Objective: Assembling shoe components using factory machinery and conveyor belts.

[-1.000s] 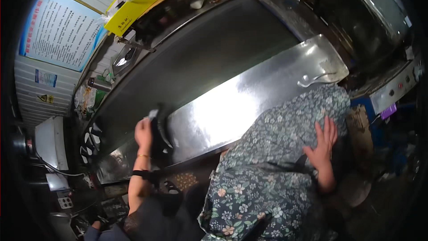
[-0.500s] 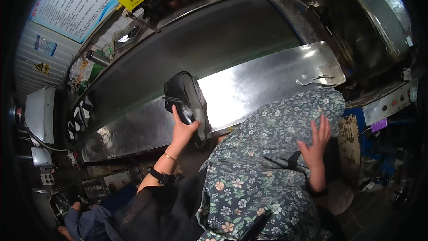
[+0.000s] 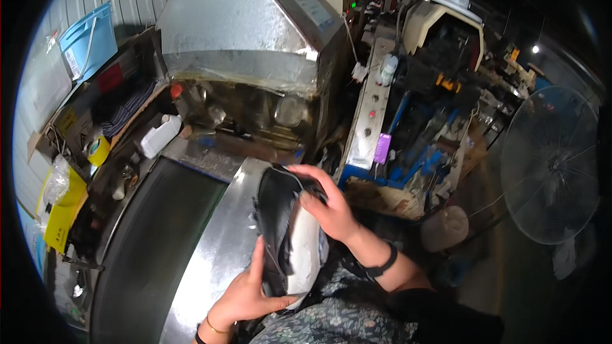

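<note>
A black shoe with a pale underside is held between my two hands, over the shiny metal ledge. My right hand grips its far end, fingers bent over the edge and thumb on the pale side. At the near end, my left hand holds it with the index finger stretched along the black side and the thumb near the pale underside. My floral apron lies just below the shoe.
A dark conveyor belt runs left of the ledge, toward a metal-hooded machine. A white bottle and a yellow box stand beyond the belt. On the right are a control panel, a bucket and a large fan.
The view has swung to the right, toward the hooded machine. My right hand has left the apron and taken hold of the shoe, which my left hand held alone before.
</note>
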Demonstrator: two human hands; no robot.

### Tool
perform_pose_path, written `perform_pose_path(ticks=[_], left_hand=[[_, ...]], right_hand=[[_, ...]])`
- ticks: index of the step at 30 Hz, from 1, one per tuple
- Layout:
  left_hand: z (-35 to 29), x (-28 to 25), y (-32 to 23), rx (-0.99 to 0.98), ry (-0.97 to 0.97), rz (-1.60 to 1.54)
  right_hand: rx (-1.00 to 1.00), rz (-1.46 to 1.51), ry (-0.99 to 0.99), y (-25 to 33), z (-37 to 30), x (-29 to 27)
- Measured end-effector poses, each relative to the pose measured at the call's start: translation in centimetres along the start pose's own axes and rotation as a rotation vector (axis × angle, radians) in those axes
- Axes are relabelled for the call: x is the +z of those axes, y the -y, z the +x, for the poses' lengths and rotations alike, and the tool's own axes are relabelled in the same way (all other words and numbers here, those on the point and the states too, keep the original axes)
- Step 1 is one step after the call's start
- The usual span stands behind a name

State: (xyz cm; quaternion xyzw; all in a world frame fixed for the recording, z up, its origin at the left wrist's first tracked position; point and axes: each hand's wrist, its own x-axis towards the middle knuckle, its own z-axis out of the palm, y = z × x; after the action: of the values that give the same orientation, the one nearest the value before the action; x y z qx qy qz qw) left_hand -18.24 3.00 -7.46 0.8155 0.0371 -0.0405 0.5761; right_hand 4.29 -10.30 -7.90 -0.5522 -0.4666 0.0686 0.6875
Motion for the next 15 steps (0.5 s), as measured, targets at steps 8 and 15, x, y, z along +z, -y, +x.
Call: perform_pose_path(ticks=[8, 15], left_hand=[[12.5, 1.8, 6.0, 0.298, -0.158, -0.129], [13.5, 3.3, 7.1, 0.268, -0.404, 0.017]], right_hand=[[0.215, -0.43, 0.322, -1.1, -3.9, -1.8], [0.19, -0.441, 0.259, -3.2, -3.5, -1.5]])
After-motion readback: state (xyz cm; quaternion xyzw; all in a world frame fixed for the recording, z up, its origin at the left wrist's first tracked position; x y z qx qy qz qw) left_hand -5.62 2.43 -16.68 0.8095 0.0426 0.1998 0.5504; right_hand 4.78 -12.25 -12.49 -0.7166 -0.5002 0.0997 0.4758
